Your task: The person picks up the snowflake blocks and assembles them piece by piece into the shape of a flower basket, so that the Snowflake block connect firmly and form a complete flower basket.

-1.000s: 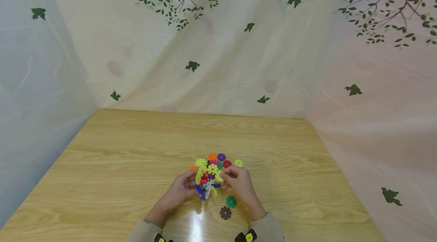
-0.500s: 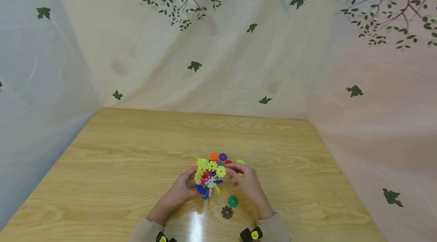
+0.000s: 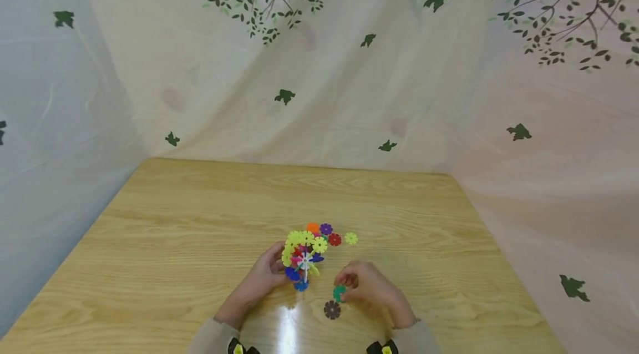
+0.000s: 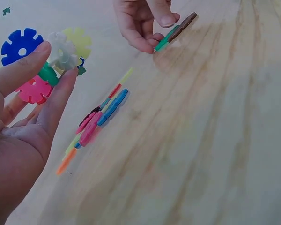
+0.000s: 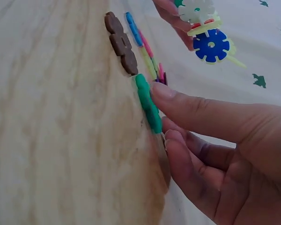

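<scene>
A cluster of joined flower-shaped discs, yellow, white, blue and pink (image 3: 305, 259), is held up by the left hand (image 3: 264, 279). In the left wrist view the left thumb and fingers grip the cluster near its blue disc (image 4: 21, 48). The right hand (image 3: 371, 289) is down at the green disc (image 3: 339, 293), which lies on the table. Seen from the right wrist, the thumb touches the edge of the green disc (image 5: 148, 104), with the other fingers curled beside it. A brown disc (image 3: 331, 309) lies just in front of the green one.
Loose discs lie on the wooden table (image 3: 199, 221) behind the cluster: orange (image 3: 313, 228), purple (image 3: 326, 229), red (image 3: 334, 239) and yellow (image 3: 351, 238), among several. A pale curtain (image 3: 319, 121) with printed leaves and branches hangs around the table's back and sides.
The right hand has left the cluster's right side and moved down toward the front, to the green disc. The left hand still holds the cluster, which has turned slightly.
</scene>
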`<state>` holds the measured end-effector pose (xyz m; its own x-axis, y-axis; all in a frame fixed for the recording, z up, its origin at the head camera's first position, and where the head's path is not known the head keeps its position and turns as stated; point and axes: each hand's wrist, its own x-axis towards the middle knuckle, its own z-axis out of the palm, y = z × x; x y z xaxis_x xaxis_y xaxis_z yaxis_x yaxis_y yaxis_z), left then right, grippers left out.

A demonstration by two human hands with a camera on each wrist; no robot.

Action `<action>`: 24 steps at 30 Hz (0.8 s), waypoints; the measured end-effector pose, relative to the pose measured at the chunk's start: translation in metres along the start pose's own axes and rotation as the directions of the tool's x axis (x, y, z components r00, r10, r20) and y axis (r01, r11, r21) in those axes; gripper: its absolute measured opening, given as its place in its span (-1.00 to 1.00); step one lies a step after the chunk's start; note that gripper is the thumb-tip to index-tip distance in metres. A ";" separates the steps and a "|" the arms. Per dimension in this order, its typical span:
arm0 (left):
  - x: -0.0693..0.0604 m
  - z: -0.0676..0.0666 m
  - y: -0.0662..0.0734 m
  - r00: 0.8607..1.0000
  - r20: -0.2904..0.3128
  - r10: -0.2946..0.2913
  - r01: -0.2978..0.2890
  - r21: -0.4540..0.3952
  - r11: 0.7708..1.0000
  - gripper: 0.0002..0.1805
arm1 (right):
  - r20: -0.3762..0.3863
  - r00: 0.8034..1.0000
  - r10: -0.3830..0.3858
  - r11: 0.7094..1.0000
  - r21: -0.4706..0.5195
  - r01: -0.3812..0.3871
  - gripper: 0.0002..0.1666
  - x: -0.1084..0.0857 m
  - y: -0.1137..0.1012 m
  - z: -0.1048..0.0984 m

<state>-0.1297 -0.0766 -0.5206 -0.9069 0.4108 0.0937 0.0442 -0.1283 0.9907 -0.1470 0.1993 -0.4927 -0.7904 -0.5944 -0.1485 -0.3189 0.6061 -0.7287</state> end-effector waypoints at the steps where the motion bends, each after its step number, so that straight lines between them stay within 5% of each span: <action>1: 0.000 0.000 0.000 1.000 0.000 -0.003 0.003 0.001 1.000 -0.21 | 0.002 1.000 -0.007 1.000 -0.013 0.007 -0.76 0.000 0.000 0.001; 7: 0.001 -0.001 -0.003 1.000 0.016 0.021 -0.021 0.008 1.000 -0.21 | 0.011 1.000 0.004 1.000 -0.015 -0.004 -0.78 0.000 -0.002 0.001; 12: 0.001 0.000 -0.002 1.000 0.015 0.015 -0.016 0.009 1.000 -0.23 | -0.115 0.990 0.078 0.996 0.047 -0.073 -0.87 0.000 -0.008 -0.001; 18: -0.001 0.000 -0.001 1.000 0.002 -0.011 0.011 0.006 1.000 -0.20 | -0.335 0.923 0.190 0.953 0.287 -0.092 -0.78 0.007 -0.023 0.003; 24: -0.002 0.000 -0.001 1.000 0.009 0.004 -0.005 0.029 1.000 -0.24 | -0.424 0.864 0.270 0.884 0.464 -0.049 -0.76 0.013 -0.037 0.011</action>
<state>-0.1282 -0.0767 -0.5218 -0.9029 0.4183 0.0987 0.0605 -0.1038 0.9928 -0.1396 0.1629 -0.4751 -0.9912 -0.1256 -0.0416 -0.0007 0.3194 -0.9476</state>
